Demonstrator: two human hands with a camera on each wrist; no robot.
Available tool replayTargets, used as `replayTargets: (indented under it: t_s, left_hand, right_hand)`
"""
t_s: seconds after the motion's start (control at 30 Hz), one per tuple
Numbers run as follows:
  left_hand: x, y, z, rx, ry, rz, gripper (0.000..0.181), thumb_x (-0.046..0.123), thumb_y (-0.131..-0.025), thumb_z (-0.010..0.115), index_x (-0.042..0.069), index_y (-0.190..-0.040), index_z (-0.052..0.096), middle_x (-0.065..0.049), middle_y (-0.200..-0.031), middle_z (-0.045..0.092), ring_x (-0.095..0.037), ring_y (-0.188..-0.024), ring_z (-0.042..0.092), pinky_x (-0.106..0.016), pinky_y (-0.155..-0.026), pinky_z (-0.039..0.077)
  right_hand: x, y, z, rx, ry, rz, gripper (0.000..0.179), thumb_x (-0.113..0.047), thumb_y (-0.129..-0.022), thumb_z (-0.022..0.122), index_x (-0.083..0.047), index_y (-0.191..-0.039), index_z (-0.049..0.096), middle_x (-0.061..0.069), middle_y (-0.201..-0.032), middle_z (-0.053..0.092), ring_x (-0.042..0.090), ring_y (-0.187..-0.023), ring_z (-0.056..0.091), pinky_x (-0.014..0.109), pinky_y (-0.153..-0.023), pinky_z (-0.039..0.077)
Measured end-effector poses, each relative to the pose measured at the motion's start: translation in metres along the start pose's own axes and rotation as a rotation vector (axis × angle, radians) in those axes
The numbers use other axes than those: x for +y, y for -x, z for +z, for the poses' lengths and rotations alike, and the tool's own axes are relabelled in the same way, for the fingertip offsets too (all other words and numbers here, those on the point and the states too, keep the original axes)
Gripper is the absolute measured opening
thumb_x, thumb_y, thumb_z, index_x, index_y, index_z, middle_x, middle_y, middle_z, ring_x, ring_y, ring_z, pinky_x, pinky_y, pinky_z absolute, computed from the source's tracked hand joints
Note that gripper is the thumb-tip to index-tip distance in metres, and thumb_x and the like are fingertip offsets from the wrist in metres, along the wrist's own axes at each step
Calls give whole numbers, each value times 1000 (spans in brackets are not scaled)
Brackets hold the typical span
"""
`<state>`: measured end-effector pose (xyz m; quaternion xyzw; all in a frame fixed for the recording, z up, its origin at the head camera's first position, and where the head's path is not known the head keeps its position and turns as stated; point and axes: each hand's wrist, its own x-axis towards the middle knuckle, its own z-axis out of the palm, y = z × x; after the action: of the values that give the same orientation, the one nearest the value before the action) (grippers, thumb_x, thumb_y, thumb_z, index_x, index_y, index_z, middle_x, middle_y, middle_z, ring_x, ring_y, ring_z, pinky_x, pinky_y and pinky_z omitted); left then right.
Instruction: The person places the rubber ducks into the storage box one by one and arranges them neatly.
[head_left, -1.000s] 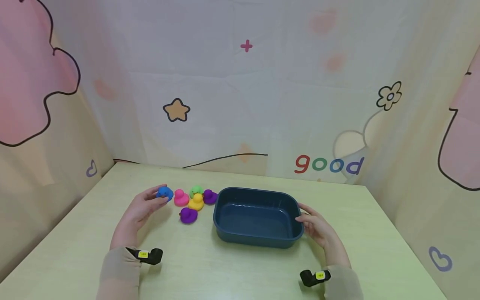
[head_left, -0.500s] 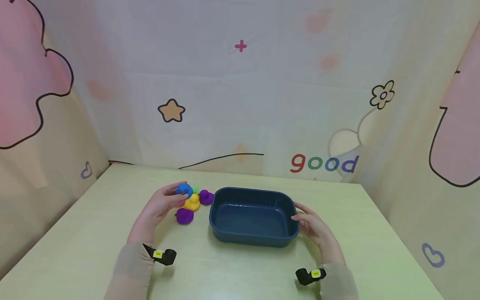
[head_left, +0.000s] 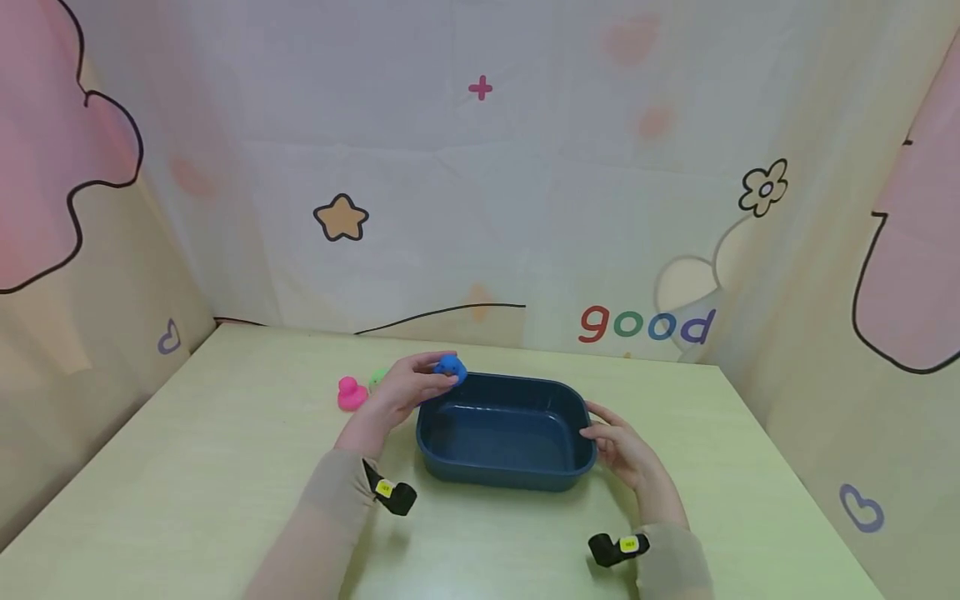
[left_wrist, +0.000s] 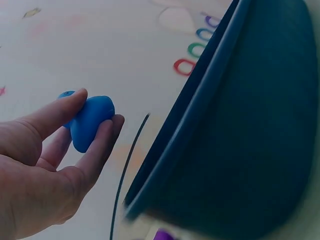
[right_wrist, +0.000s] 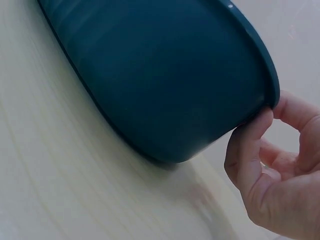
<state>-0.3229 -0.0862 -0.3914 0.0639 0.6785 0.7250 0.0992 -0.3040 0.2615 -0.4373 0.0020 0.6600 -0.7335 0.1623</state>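
My left hand pinches a small blue rubber duck between thumb and fingers. The duck is up at the back left corner of a dark blue rectangular basin. In the left wrist view the blue duck shows beside the basin's outer wall. My right hand grips the basin's right rim, thumb over the edge and fingers against the outside, as the right wrist view shows with the hand at the basin's end.
Left of my left hand sit a pink rubber duck and a partly covered green one. Other ducks are hidden behind the left hand and forearm. A bit of purple shows below the basin in the left wrist view. A printed curtain encloses the table.
My left hand has carried the blue duck rightward, past the other ducks to the basin's left end. My right hand stays on the basin's rim.
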Motion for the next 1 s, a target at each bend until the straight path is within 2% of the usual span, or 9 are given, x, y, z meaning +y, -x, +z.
replayTargets:
  t_s: [0.2, 0.37, 0.53, 0.73, 1.0]
  left_hand:
    - [1, -10, 47, -57, 1, -15, 50, -1, -92, 62, -1, -141, 49, -24, -139, 50, -31, -116, 62, -38, -102, 47]
    - [-5, -19, 77, -88, 11, -45, 48, -2, -91, 64, -2, -137, 53, -25, -134, 54, -29, -114, 63, -38, -100, 50]
    - [-12, -26, 99, -98, -7, -74, 45, -6, -89, 65, -5, -133, 55, -25, -129, 55, -28, -109, 64, -38, -97, 52]
    - [-17, -33, 120, -103, -60, -110, 44, -11, -87, 64, -6, -130, 57, -26, -131, 52, -30, -110, 62, -39, -96, 53]
    - [-18, -44, 144, -92, -220, -163, 41, -8, -83, 70, -2, -124, 63, -22, -123, 58, -25, -102, 61, -40, -97, 53]
  right_hand:
    - [1, 0, -1, -16, -22, -1, 68, -1, -95, 51, -2, -154, 17, -9, -102, 65, 0, -74, 65, 16, -71, 53]
    - [2, -1, -1, -32, -44, -3, 67, -1, -95, 51, -1, -154, 18, -9, -101, 66, 1, -75, 67, 18, -73, 54]
    - [4, -2, -2, -21, -67, 8, 66, 0, -95, 50, -2, -153, 19, -8, -100, 67, 2, -73, 67, 17, -71, 55]
    - [3, -2, -2, -22, -49, 0, 67, -3, -96, 51, -1, -154, 17, -8, -102, 66, 2, -77, 67, 18, -75, 55]
    - [2, -2, -5, -28, -44, 4, 67, -4, -97, 52, -3, -154, 18, -9, -101, 67, 2, -78, 68, 18, -76, 55]
